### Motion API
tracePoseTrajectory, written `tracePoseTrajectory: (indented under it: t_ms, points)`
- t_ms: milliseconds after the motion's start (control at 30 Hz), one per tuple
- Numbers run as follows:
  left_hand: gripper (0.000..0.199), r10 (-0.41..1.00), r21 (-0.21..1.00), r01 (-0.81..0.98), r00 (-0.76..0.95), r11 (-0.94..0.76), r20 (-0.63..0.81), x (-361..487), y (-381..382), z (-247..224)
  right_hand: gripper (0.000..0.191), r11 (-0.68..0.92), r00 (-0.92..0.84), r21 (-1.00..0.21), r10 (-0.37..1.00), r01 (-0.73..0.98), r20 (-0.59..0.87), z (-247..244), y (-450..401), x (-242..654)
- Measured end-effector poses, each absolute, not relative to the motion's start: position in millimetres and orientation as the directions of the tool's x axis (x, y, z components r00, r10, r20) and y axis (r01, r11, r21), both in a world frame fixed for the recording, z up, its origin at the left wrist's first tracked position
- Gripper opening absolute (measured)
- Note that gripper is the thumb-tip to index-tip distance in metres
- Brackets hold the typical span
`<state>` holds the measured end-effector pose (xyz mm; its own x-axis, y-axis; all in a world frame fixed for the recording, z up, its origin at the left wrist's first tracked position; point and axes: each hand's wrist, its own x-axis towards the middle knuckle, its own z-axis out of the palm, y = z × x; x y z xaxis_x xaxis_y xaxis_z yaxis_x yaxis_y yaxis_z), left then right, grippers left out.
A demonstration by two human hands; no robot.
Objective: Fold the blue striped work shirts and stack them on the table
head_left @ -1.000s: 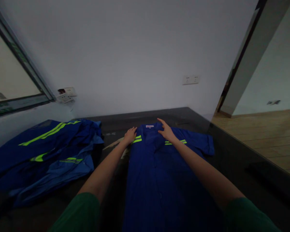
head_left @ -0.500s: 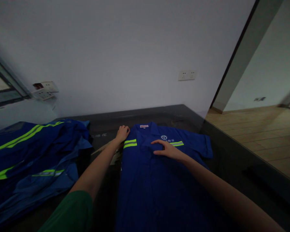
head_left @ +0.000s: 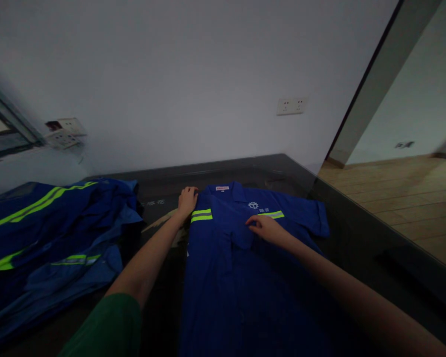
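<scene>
A blue work shirt (head_left: 223,258) with yellow-green reflective stripes lies front up, its collar at the far end and one short sleeve spread to the right. My left hand (head_left: 188,200) rests at the shirt's left shoulder, fingers bent over the edge; whether cloth is between them is hidden. Over the right chest, just below the logo and stripe, is my right hand (head_left: 264,228). Its thumb and fingers are closed on the shirt's front, where the cloth is drawn into folds.
More blue garments with reflective stripes (head_left: 59,238) lie in a heap at the left. The dark table (head_left: 260,168) meets a white wall with sockets (head_left: 291,105). A dark flat object (head_left: 412,272) lies at the right.
My right hand has closed its fingers and moved slightly right. The shirt's front under it has bunched and shifted. The view has tilted a little.
</scene>
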<state>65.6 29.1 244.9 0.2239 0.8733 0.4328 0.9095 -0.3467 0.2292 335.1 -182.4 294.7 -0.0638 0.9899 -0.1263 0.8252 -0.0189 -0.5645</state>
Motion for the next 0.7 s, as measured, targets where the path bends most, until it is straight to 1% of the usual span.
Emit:
tracePoseTrajectory:
  t_ms: [33, 100, 167, 200, 267, 367, 467, 567, 633, 700]
  points:
    - [0.028, 0.869, 0.245, 0.903, 0.219, -0.352, 0.443, 67, 25, 248, 0.024, 0.018, -0.038, -0.501, 0.999, 0.866, -0.031, 297, -179, 337]
    - [0.028, 0.86, 0.244, 0.883, 0.272, -0.402, 0.431, 74, 15, 253, 0.022, 0.053, -0.003, -0.414, 0.993, 0.909, 0.121, 301, -170, 339]
    - [0.03, 0.826, 0.21, 0.835, 0.404, -0.509, 0.393, 85, 0, 255, 0.025, 0.042, 0.027, -0.34, 0.98, 0.939, 0.195, 304, -158, 339]
    - [0.032, 0.802, 0.187, 0.807, 0.47, -0.56, 0.369, 92, -8, 255, 0.026, 0.016, 0.046, -0.306, 0.98, 0.952, 0.194, 304, -151, 338]
    - [0.041, 0.785, 0.16, 0.783, 0.542, -0.601, 0.299, 104, -23, 251, 0.026, -0.055, 0.093, -0.262, 0.987, 0.963, 0.135, 302, -138, 338]
    - [0.053, 0.845, 0.165, 0.83, 0.51, -0.533, 0.162, 117, -40, 243, 0.023, -0.119, 0.128, -0.265, 0.992, 0.957, 0.015, 294, -119, 341]
    - [0.054, 0.87, 0.155, 0.856, 0.479, -0.493, 0.116, 119, -45, 238, 0.02, -0.128, 0.119, -0.287, 0.992, 0.949, -0.047, 287, -106, 345]
    - [0.053, 0.864, 0.146, 0.851, 0.498, -0.504, 0.075, 118, -44, 239, 0.02, -0.114, 0.1, -0.306, 0.993, 0.945, -0.06, 287, -99, 346]
    - [0.055, 0.856, 0.156, 0.842, 0.516, -0.516, 0.045, 117, -42, 241, 0.019, -0.098, 0.091, -0.319, 0.995, 0.943, -0.037, 288, -96, 344]
    - [0.058, 0.861, 0.172, 0.844, 0.507, -0.507, 0.052, 117, -41, 241, 0.018, -0.076, 0.08, -0.337, 0.997, 0.938, -0.002, 289, -95, 343]
